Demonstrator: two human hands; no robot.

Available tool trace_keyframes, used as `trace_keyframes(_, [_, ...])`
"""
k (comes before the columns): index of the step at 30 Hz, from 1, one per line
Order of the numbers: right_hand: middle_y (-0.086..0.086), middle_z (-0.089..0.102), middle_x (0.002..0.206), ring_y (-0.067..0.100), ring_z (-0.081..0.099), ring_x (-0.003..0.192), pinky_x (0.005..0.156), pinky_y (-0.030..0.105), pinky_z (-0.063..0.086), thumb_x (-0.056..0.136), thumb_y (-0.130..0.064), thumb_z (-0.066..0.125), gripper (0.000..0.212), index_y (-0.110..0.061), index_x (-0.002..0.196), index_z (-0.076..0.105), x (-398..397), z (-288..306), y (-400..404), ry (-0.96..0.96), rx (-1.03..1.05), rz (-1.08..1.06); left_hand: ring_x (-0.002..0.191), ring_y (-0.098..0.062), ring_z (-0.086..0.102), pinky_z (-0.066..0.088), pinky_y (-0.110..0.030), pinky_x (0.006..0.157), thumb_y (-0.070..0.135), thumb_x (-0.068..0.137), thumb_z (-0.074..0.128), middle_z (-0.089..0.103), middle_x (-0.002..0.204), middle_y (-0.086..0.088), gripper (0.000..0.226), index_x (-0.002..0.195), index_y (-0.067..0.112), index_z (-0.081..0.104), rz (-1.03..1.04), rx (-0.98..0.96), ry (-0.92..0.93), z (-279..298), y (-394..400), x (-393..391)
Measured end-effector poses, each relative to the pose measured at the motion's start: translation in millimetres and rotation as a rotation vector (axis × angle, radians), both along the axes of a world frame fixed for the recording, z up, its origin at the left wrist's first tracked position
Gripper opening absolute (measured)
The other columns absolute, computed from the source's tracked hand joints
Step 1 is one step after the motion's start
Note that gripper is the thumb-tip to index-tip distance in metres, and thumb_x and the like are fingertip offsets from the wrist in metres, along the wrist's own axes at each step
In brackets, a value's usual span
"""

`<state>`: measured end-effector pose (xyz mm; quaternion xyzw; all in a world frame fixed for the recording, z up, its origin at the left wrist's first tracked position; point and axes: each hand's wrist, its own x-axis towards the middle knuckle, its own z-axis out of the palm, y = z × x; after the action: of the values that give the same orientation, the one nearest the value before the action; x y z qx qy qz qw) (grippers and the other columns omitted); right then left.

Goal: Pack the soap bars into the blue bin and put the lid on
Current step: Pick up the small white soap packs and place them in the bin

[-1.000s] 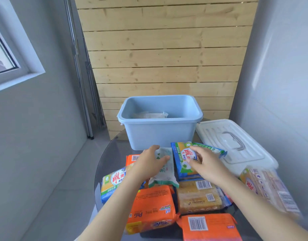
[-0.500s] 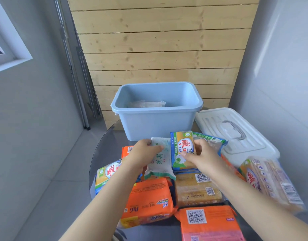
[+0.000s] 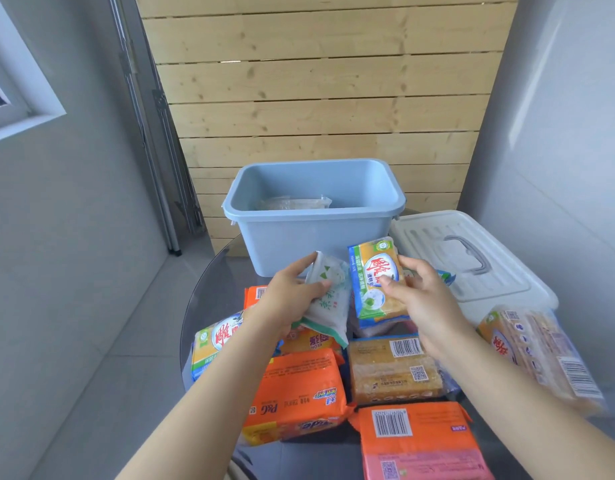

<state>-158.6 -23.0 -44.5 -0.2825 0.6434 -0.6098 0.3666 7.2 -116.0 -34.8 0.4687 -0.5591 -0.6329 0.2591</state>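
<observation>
The blue bin (image 3: 316, 237) stands open at the back of the round table, with a clear-wrapped pack (image 3: 294, 202) lying inside it. My left hand (image 3: 288, 299) grips a white and green soap pack (image 3: 328, 299), lifted off the pile in front of the bin. My right hand (image 3: 420, 299) holds a yellow and blue soap pack (image 3: 373, 278) tilted up beside it. The white lid (image 3: 472, 261) with its grey handle lies flat to the right of the bin. Several more soap packs, orange (image 3: 295, 396) and amber (image 3: 392, 368), lie on the table below my hands.
The glass table (image 3: 209, 296) ends in a curved edge on the left, above a tiled floor. A wooden slat wall rises right behind the bin. A grey wall stands close on the right, and a long clear soap pack (image 3: 538, 348) lies along it.
Both hands closed on their packs and lifted them off the pile toward the bin. The view has tilted up a little.
</observation>
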Motion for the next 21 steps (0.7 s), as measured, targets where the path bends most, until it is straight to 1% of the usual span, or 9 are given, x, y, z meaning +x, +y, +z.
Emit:
trace_keyframes(1, [0.005,0.071,0.099,0.018,0.071,0.076,0.07,0.033,0.055,0.082,-0.009,0.067,0.042,-0.02,0.12,0.055,-4.7,4.2,1.1,-0.021,-0.016,0.001,0.088,-0.027,0.07,0.058,-0.04,0.079,0.01,0.084,0.067,0.071,0.105,-0.01,0.056,0.132,0.033,0.05,-0.026,0.015,0.026,1.6,-2.8,2.7])
trace_keyframes(3, [0.0,0.073,0.088,0.016,0.071,0.072,0.065,0.028,0.055,0.081,-0.007,0.066,0.037,-0.024,0.114,0.061,-16.0,13.1,4.4,-0.055,-0.062,0.025,0.085,-0.026,0.07,0.058,-0.035,0.073,0.008,0.081,0.069,0.072,0.104,-0.01,0.051,0.128,0.024,0.056,-0.077,0.028,0.049,6.8,-8.3,8.9])
trace_keyframes(6, [0.001,0.075,0.082,0.014,0.071,0.067,0.06,0.024,0.056,0.079,-0.006,0.067,0.031,-0.027,0.103,0.068,-33.0,24.6,10.1,-0.064,-0.091,0.068,0.073,-0.021,0.071,0.059,-0.03,0.065,0.002,0.075,0.072,0.075,0.089,-0.007,0.04,0.113,0.009,0.066,-0.139,0.015,0.096,15.5,-14.2,18.5])
trace_keyframes(8, [0.005,0.075,0.081,0.015,0.071,0.065,0.057,0.025,0.056,0.075,-0.009,0.071,0.028,-0.022,0.1,0.069,-41.9,30.8,13.9,-0.043,-0.056,0.127,0.07,-0.017,0.072,0.056,-0.024,0.06,0.002,0.07,0.074,0.076,0.083,-0.006,0.033,0.102,0.011,0.071,-0.215,-0.032,0.125,21.7,-16.4,24.9])
trace_keyframes(10, [0.005,0.075,0.074,0.014,0.07,0.06,0.049,0.021,0.053,0.067,-0.015,0.075,0.026,-0.017,0.092,0.07,-47.8,34.1,16.5,-0.034,-0.007,0.199,0.073,-0.017,0.072,0.056,-0.022,0.063,0.007,0.062,0.077,0.077,0.084,-0.006,0.034,0.095,0.013,0.075,-0.299,-0.095,0.116,26.6,-17.9,28.9])
trace_keyframes(12, [0.008,0.075,0.076,0.017,0.07,0.063,0.057,0.025,0.057,0.056,-0.022,0.076,0.028,-0.016,0.084,0.073,-47.5,34.7,16.2,-0.053,0.035,0.263,0.076,-0.017,0.071,0.056,-0.023,0.068,0.009,0.056,0.079,0.077,0.086,-0.006,0.034,0.09,0.012,0.076,-0.347,-0.139,0.096,28.1,-20.2,30.1])
trace_keyframes(15, [0.014,0.074,0.088,0.027,0.067,0.08,0.082,0.039,0.053,0.051,-0.026,0.077,0.036,-0.015,0.085,0.075,-41.3,31.9,13.2,-0.079,0.073,0.317,0.076,-0.015,0.071,0.057,-0.023,0.071,0.01,0.051,0.08,0.077,0.081,-0.004,0.027,0.078,0.016,0.078,-0.379,-0.153,0.073,26.3,-19.4,23.5])
trace_keyframes(19, [0.009,0.075,0.088,0.022,0.066,0.085,0.087,0.034,0.05,0.051,-0.032,0.077,0.038,-0.013,0.084,0.075,-37.4,30.1,11.1,0.025,0.142,0.336,0.075,-0.011,0.071,0.056,-0.02,0.07,0.009,0.055,0.082,0.077,0.079,0.0,0.024,0.076,0.02,0.079,-0.436,-0.171,0.018,22.8,-13.6,16.4])
trace_keyframes(21, [0.011,0.074,0.089,0.021,0.067,0.082,0.085,0.033,0.051,0.051,-0.033,0.076,0.037,-0.013,0.082,0.074,-43.9,30.0,14.2,0.068,0.173,0.34,0.078,-0.014,0.071,0.057,-0.024,0.073,0.01,0.054,0.081,0.077,0.083,-0.003,0.025,0.077,0.018,0.078,-0.42,-0.146,0.033,21.2,-15.1,18.5])
